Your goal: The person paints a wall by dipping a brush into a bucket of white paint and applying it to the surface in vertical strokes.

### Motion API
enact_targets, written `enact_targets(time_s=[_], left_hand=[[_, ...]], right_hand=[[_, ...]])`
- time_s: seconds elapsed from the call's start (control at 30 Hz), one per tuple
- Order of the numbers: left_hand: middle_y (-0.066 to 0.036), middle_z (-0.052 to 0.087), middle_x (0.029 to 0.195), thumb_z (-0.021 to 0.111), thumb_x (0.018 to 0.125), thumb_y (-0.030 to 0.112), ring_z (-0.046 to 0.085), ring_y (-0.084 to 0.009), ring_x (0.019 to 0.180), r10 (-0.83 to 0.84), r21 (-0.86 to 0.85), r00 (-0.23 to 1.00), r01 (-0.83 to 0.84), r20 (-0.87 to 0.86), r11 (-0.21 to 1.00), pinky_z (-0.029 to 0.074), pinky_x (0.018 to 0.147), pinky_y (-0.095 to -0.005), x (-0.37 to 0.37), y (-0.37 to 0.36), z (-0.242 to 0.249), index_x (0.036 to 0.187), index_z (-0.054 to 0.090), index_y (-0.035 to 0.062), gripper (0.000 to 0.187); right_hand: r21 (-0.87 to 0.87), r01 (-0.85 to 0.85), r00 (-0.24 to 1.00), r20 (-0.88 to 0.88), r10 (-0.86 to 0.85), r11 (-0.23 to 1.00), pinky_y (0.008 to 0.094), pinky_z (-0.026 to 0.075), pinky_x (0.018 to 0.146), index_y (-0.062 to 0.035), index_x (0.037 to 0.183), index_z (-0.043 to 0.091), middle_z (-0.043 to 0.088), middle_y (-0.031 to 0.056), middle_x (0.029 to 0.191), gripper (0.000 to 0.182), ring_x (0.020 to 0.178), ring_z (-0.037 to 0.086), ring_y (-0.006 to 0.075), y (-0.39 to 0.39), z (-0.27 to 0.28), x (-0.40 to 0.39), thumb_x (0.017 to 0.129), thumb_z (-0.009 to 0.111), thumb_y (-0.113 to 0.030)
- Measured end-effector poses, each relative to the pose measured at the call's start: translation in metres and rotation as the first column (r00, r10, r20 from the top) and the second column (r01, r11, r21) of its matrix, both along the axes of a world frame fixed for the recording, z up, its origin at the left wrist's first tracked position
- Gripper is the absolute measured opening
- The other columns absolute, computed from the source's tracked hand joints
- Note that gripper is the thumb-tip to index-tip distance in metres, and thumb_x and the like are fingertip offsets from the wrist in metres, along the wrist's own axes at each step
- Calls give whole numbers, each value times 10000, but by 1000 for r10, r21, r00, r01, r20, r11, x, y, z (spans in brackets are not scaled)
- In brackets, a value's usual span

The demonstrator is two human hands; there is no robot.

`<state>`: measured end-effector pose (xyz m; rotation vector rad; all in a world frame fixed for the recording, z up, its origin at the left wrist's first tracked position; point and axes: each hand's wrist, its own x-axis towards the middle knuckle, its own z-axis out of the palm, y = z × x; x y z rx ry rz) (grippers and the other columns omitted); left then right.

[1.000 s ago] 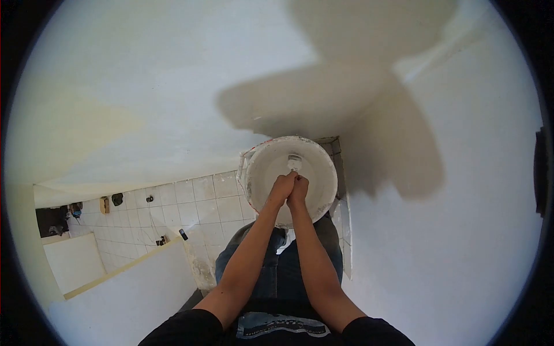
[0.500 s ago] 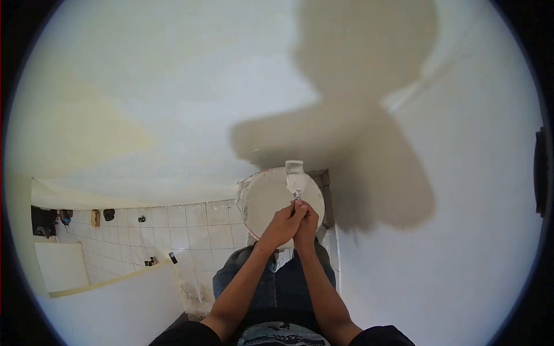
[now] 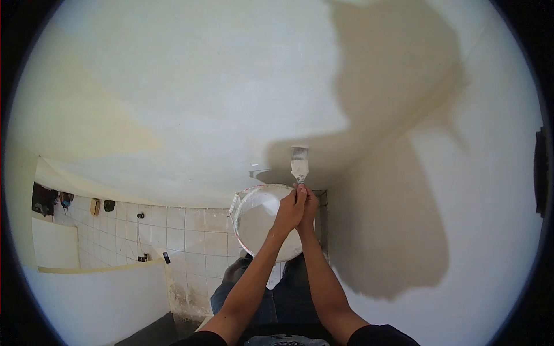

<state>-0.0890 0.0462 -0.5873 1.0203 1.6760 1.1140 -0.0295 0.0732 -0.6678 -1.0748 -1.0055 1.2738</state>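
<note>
Up against the wall (image 3: 190, 104), the brush (image 3: 299, 163) stands bristles-up, just above the bucket (image 3: 262, 222) of white paint. Both hands are clasped round its handle: the left hand (image 3: 288, 210) and right hand (image 3: 309, 207) press together, each grip closed tight on it. Below the bucket are the person's jeans (image 3: 277, 294); tiled floor (image 3: 190, 230) lies to the left.

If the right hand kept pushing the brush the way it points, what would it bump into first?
Most likely the wall. The right hand and the left hand hold the brush together, bristles pointing up toward the shaded corner above the bucket. How near the bristles are is hard to judge.
</note>
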Motion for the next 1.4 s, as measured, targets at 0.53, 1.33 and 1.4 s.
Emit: enact_targets(time_s=[0.53, 1.33, 1.4], left_hand=[[-240, 679, 876, 514, 1015, 316, 673, -319, 814, 92, 268, 995, -101, 45, 958, 505, 743, -381, 21, -1, 74, 1009, 631, -75, 408], [-213, 693, 876, 488, 1022, 370, 671, -237, 824, 28, 244, 999, -23, -20, 970, 505, 761, -355, 33, 6, 109, 1097, 636, -73, 473], [-215, 691, 878, 481, 1028, 368, 670, -241, 833, 10, 245, 1000, -9, -2, 969, 504, 772, -353, 35, 6, 96, 1097, 636, -71, 471]], right_hand=[[88, -94, 996, -1, 95, 992, 243, 428, 626, 14, 1001, 678, 585, -35, 803, 280, 732, 500, 56, 8, 106, 19, 1015, 567, -243], [49, -52, 999, -8, 52, 997, 251, 407, 604, 9, 975, 675, 555, -32, 757, 307, 714, 490, 60, 17, 138, 34, 1012, 571, -278], [92, -35, 996, 88, 26, 995, 259, 419, 610, 11, 979, 675, 570, -26, 764, 312, 723, 501, 64, 16, 124, 37, 1008, 578, -285]])
